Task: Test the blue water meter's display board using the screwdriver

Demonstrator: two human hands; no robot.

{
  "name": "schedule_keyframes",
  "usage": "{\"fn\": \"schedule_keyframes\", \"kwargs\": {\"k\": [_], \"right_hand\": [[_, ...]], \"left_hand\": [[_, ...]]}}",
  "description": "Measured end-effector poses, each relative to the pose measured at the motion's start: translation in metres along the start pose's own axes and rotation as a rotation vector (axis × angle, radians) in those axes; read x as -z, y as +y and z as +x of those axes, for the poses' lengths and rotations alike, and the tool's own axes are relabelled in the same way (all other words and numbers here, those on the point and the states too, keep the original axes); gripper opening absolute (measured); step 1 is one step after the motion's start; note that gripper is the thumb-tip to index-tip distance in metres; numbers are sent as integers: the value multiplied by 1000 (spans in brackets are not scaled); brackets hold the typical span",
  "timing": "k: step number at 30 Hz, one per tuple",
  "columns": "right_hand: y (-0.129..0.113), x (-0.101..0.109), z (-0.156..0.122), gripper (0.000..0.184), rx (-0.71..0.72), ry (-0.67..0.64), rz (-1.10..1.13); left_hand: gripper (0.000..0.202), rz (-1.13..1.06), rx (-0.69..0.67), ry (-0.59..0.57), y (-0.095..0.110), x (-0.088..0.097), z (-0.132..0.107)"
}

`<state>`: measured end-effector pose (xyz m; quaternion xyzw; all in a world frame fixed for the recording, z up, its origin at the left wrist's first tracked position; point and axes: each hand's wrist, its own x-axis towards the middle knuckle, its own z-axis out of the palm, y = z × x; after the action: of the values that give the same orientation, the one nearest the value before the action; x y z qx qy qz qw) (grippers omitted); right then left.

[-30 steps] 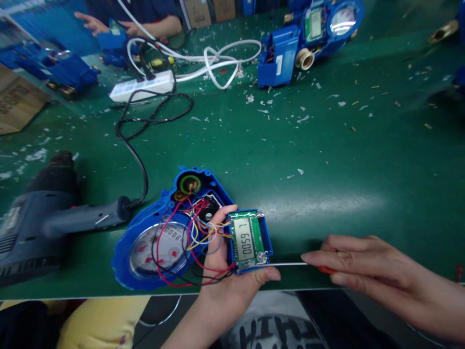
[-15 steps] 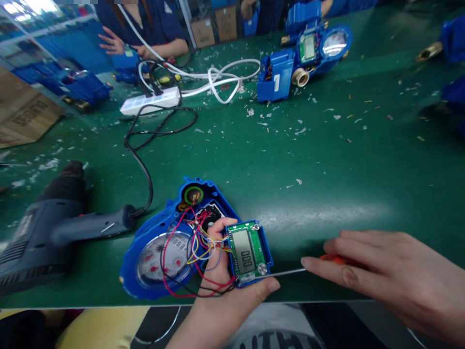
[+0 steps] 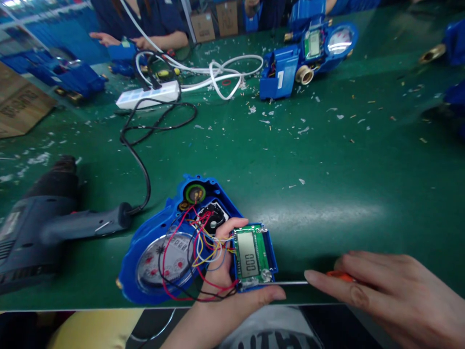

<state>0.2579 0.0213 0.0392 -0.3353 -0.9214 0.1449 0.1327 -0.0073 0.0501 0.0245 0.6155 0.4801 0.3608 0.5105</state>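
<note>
Crossing dial [image 3: 170,261], loose wires [image 3: 206,216], heat gun [image 3: 41,225] nearby

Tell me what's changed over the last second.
The display now shows fewer digits, and the right hand has shifted its grip on the orange-handled tool. Nothing was let go: the left hand still holds the blue box around the display.

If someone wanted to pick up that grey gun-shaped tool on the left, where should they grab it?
Probably by the middle of its handle, coming down from above. The grey gun-shaped tool lies on its side, so the slimmer handle juts out sideways with its top uncovered. Mind the black cord at the handle's end and the blue meter close by.
</note>
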Motion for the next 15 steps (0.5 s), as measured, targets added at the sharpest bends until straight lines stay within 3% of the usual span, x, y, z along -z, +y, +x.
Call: {"fn": "schedule_keyframes", "kwargs": {"k": [9,15], "right_hand": [[2,3,-4,52,36,-19,-74],[-9,-11,-15,57,-80,-43,17]], "left_hand": [[84,-58,49,-47,2,2,4],[76,-250,148,-29,6,-3,0]]}}
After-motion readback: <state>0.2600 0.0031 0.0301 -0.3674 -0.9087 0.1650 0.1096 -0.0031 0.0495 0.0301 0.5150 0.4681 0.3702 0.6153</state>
